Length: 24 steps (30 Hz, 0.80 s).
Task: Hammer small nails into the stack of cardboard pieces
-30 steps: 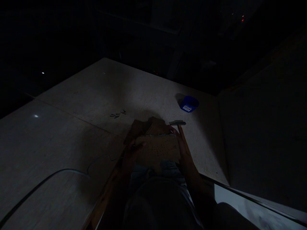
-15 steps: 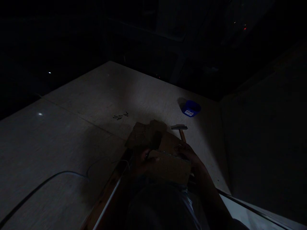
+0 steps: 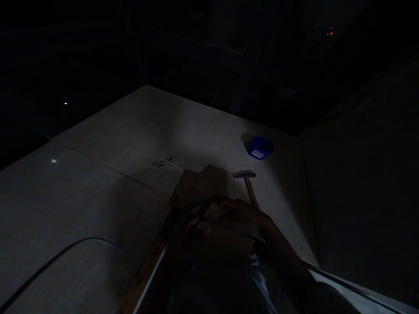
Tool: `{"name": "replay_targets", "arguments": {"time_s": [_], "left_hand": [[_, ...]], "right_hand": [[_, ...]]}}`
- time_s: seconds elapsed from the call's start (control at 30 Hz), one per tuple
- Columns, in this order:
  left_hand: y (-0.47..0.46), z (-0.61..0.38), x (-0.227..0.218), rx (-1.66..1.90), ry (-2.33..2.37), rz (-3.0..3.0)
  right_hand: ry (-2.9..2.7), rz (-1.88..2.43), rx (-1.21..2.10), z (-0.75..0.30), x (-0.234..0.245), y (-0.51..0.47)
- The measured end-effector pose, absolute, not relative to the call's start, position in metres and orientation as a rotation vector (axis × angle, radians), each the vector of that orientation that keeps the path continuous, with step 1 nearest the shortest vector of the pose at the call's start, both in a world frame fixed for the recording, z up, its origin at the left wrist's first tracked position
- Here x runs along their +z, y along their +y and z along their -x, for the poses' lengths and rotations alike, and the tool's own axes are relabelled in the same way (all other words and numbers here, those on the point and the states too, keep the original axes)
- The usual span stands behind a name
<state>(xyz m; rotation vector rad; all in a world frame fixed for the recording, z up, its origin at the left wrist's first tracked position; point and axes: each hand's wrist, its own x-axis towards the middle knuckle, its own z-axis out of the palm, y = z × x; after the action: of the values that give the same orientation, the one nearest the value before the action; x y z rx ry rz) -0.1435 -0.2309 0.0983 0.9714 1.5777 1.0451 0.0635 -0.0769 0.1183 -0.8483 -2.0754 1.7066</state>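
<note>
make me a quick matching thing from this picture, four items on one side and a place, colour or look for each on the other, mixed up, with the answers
Things
1. hammer
2. nail-like pieces
3. tub
4. cardboard

Descriptions
a. blue, with a pale label
b. brown, at the left hand and right hand
c. grey head, brown handle
d. thin, dark, loose on the pale surface

Pairs: 1-c, 2-d, 3-a, 4-b

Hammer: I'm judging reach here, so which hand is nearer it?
Right. The right hand is beside the hammer handle; the left hand is farther left, at the cardboard.
</note>
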Motion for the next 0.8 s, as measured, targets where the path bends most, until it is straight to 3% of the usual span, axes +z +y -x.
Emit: {"name": "replay_targets", "arguments": {"time_s": [0.13, 0.3, 0.37, 0.47, 0.53, 0.8], "left_hand": [[-0.234, 0.140, 0.100, 1.066, 1.640, -0.968], [-0.253, 0.148, 0.091, 0.954, 1.766, -0.837], [-0.261, 0.151, 0.090, 0.954, 1.842, -0.791], [-0.266, 0.158, 0.090, 1.038, 1.822, -0.756], [-0.264, 0.163, 0.089, 1.092, 1.781, -0.765], [-0.249, 0.179, 0.065, 1.057, 1.710, -0.647]], "right_hand": [[-2.310, 0.598, 1.868, -0.037, 0.118, -0.087], [-2.212, 0.626, 1.945, -0.037, 0.112, -0.089], [-2.103, 0.830, 1.869, -0.046, 0.102, -0.078], [-1.951, 1.302, 1.395, -0.056, 0.081, -0.050], [-1.949, 1.432, 1.251, -0.057, 0.069, -0.034], [-1.971, 1.534, 1.228, -0.035, 0.049, -0.030]]}}
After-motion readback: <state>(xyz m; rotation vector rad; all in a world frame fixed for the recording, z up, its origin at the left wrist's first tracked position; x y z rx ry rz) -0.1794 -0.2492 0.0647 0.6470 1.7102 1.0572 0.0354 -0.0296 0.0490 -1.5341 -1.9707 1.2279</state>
